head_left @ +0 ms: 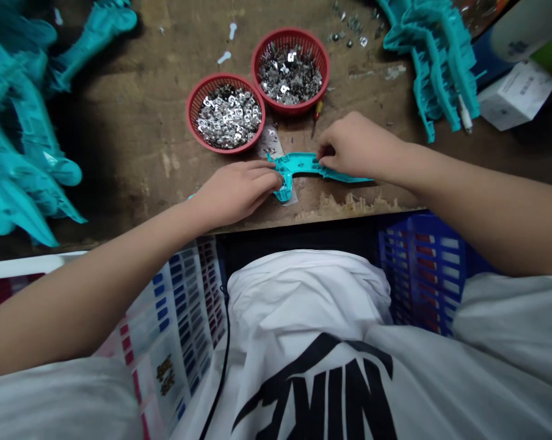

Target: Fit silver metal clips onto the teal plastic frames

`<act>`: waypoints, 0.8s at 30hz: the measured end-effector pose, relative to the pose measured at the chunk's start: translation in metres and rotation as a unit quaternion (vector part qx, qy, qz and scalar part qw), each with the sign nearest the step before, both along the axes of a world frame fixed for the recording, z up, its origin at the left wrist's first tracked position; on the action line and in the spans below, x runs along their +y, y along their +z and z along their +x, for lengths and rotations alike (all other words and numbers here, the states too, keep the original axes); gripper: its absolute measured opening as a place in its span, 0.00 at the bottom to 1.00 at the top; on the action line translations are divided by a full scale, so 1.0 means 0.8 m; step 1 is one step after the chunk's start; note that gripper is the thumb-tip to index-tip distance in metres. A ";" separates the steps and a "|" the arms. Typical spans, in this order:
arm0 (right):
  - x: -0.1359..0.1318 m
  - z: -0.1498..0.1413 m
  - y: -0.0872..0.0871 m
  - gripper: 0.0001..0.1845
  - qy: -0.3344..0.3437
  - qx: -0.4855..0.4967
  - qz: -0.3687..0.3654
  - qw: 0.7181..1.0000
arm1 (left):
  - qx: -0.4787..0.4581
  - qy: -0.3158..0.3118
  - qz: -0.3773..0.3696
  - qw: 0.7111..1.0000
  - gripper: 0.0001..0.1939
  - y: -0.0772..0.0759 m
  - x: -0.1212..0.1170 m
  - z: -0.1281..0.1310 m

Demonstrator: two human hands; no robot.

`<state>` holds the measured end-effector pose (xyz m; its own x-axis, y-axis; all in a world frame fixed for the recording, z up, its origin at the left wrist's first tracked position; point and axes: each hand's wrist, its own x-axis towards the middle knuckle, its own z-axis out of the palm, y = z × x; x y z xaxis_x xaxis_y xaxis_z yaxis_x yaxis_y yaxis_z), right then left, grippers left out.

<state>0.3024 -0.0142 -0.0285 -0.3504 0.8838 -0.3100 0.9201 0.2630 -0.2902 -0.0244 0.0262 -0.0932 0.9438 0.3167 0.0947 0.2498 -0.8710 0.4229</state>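
Note:
A curved teal plastic moulded part [298, 165] lies on the worn wooden workbench [134, 153], close to its front edge. My left hand [237, 192] rests over the part's left end, with the fingers curled onto it. My right hand [356, 146] pinches the part's upper middle from above, and the fingertips hide that section. Two red plastic baskets [216, 78] [289, 32] full of small silver metal pieces [228, 116] [289, 76] stand just beyond my hands. A small screwdriver with a red and yellow handle [318, 113] lies between the right basket and my right hand.
Heaps of teal moulded parts [14, 134] [434, 61] lie at both sides of the bench. Loose metal bits [349, 27] are scattered at the back. A white box [516, 95] sits at far right. Below the bench edge stand a blue plastic crate [422, 275] and a white-framed rack [175, 330].

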 end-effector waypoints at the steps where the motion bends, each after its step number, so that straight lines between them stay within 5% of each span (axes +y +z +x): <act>1: -0.001 -0.002 0.002 0.19 -0.007 -0.018 -0.002 1.000 | 0.001 -0.002 0.004 1.000 0.20 -0.001 0.000 0.000; 7: -0.001 -0.013 0.011 0.17 -0.052 -0.072 -0.033 0.995 | 0.011 0.000 -0.012 1.000 0.18 0.008 0.002 -0.001; 11: -0.002 -0.011 0.001 0.12 -0.033 -0.014 -0.046 0.998 | -0.059 0.084 -0.141 0.985 0.11 0.021 -0.004 0.003; 14: -0.008 -0.016 0.014 0.18 -0.008 0.082 -0.041 0.996 | -0.152 0.199 -0.318 0.914 0.08 0.028 -0.020 0.014; 18: -0.022 -0.036 0.049 0.25 -0.027 0.176 -0.045 0.983 | -0.212 0.265 -0.478 0.810 0.20 0.032 -0.044 0.029; 24: -0.033 -0.055 0.049 0.22 -0.053 0.219 -0.059 0.972 | -0.236 0.282 -0.524 0.768 0.27 0.025 -0.058 0.029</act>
